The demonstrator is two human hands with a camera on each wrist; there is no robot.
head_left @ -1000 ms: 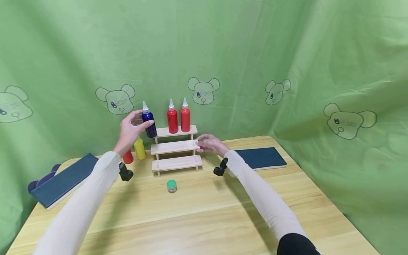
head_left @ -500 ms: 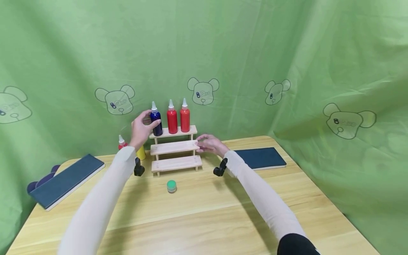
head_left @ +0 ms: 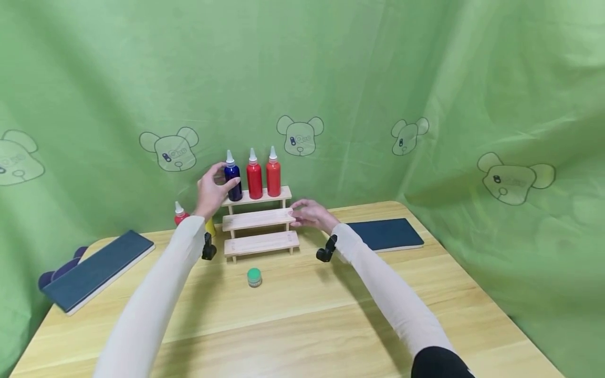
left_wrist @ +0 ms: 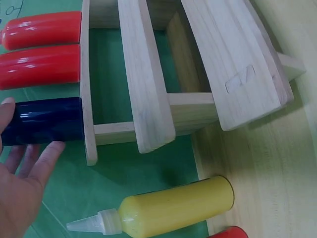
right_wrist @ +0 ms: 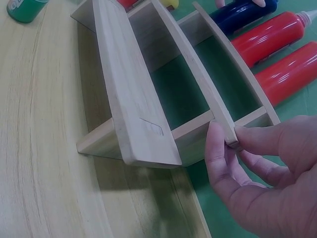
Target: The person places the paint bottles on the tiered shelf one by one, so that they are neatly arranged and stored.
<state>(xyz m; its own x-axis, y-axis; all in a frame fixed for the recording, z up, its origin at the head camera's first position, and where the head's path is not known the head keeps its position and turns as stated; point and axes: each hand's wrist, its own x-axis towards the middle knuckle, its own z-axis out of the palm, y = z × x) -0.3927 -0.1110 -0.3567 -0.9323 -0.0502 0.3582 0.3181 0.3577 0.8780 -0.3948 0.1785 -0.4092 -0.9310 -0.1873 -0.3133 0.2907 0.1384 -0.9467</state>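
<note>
My left hand (head_left: 210,194) holds a dark blue squeeze bottle (head_left: 233,184) with a pointed white nozzle, thumb on one side and fingers on the other. The bottle stands upright on the left end of the top step of a three-step wooden display stand (head_left: 257,218); its base meets the board in the left wrist view. Beside it on that step are a red bottle (head_left: 254,182) and a lighter red bottle (head_left: 273,179). With thumb and fingers, my right hand (right_wrist: 270,173) pinches the right end of the middle step.
Left of the stand are a yellow bottle (left_wrist: 178,208) and another red bottle (head_left: 179,214), partly hidden by my left arm. A green-lidded jar (head_left: 254,277) sits in front. Dark blue books lie at left (head_left: 99,270) and right (head_left: 387,234). A green curtain hangs behind.
My left hand has carried the blue bottle right and set it on the top step, beside the red bottles. The right hand has stayed on the middle step.
</note>
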